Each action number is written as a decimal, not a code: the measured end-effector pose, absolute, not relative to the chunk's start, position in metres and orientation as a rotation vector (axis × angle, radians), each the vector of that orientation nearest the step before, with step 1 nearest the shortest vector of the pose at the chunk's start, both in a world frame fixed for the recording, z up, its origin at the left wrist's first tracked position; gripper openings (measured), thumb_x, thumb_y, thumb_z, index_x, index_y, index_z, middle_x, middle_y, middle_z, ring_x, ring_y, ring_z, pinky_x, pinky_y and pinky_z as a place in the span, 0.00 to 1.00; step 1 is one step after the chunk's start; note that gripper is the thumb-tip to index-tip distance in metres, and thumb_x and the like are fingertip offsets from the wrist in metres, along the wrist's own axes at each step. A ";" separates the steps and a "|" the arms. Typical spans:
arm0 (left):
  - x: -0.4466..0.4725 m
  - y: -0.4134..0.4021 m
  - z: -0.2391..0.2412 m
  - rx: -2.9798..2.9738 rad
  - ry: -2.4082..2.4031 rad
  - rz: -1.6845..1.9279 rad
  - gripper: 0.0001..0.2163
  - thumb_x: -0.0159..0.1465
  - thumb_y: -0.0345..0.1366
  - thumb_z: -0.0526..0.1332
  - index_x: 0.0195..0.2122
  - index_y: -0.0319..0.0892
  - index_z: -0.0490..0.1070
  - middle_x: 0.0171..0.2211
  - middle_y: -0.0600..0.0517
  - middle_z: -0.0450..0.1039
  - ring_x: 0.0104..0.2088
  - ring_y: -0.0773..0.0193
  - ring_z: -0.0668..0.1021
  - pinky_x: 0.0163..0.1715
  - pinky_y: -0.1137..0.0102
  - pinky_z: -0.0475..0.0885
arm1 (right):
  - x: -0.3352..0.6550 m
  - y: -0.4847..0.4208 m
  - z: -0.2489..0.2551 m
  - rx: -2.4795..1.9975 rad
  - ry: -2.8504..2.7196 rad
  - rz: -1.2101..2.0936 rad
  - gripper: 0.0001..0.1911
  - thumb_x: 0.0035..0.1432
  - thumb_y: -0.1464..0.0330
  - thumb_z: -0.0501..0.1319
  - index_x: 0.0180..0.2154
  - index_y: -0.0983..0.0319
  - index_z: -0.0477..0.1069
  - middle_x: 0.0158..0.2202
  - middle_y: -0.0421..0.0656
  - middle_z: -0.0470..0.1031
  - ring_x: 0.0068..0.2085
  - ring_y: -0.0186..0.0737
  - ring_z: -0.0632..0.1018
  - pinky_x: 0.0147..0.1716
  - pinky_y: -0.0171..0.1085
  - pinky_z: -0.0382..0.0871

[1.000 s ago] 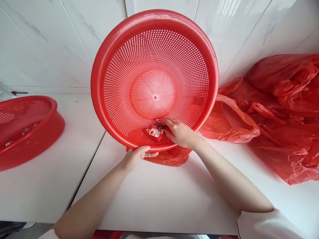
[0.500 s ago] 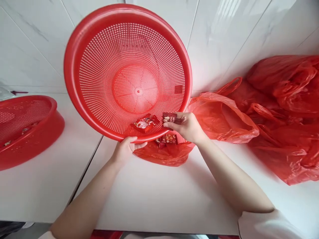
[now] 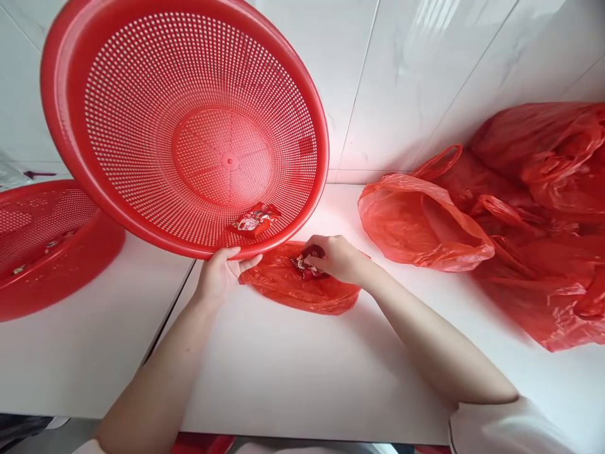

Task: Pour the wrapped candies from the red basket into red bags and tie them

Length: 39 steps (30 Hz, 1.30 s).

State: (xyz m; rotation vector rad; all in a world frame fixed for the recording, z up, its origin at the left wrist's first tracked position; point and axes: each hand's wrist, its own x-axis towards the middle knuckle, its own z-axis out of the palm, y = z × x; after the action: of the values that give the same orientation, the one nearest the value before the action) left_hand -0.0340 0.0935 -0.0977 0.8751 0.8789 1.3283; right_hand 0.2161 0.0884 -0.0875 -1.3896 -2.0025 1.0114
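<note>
My left hand (image 3: 220,274) grips the lower rim of a big red plastic colander basket (image 3: 302,208), which is tilted up with its opening facing me. One red printed packet (image 3: 256,221) lies inside it, near the low edge. To the right of that rim, my right hand (image 3: 333,258) is down in an open red plastic bag (image 3: 302,296) lying on the table. Its fingers are closed on a dark red packet (image 3: 316,254), partly hidden by the hand. Other small wrapped packets (image 3: 302,268) show right beside the fingertips.
At the left stands a second red basket (image 3: 57,265) with a few small packets in it. An open red bag (image 3: 425,233) and several filled red bags (image 3: 543,252) sit at the right. A white tiled wall (image 3: 401,82) rises behind the white table (image 3: 283,378).
My right hand has gone from the basket's rim down into the bag with the dark red packet. The basket and my left hand have shifted left and slightly up.
</note>
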 end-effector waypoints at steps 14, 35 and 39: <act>-0.026 0.083 -0.094 0.832 0.796 1.282 0.05 0.55 0.29 0.61 0.33 0.40 0.74 0.35 0.50 0.78 0.46 0.51 0.78 0.41 0.56 0.78 | 0.219 0.088 -0.077 -1.348 -1.778 0.078 0.10 0.64 0.64 0.53 0.34 0.60 0.69 0.30 0.41 0.73 0.29 0.36 0.72 0.29 0.35 0.64; -0.012 0.069 -0.105 0.860 0.703 1.004 0.22 0.59 0.29 0.59 0.55 0.45 0.69 0.46 0.48 0.77 0.47 0.51 0.78 0.44 0.55 0.76 | 0.201 0.073 -0.061 -0.874 -2.501 0.488 0.27 0.59 0.64 0.60 0.59 0.59 0.60 0.52 0.49 0.74 0.51 0.48 0.75 0.49 0.46 0.69; -0.014 0.072 -0.103 0.850 0.714 1.008 0.22 0.58 0.29 0.59 0.55 0.44 0.69 0.46 0.48 0.77 0.47 0.51 0.78 0.44 0.56 0.77 | 0.206 0.073 -0.054 -0.917 -2.131 0.846 0.17 0.58 0.70 0.60 0.50 0.57 0.69 0.46 0.42 0.77 0.44 0.39 0.78 0.44 0.38 0.72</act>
State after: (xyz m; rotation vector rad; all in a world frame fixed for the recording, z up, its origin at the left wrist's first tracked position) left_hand -0.0137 0.0719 -0.1030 0.8498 0.7136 1.0075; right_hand 0.2058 0.0733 -0.0542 -0.9169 -2.1311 0.8460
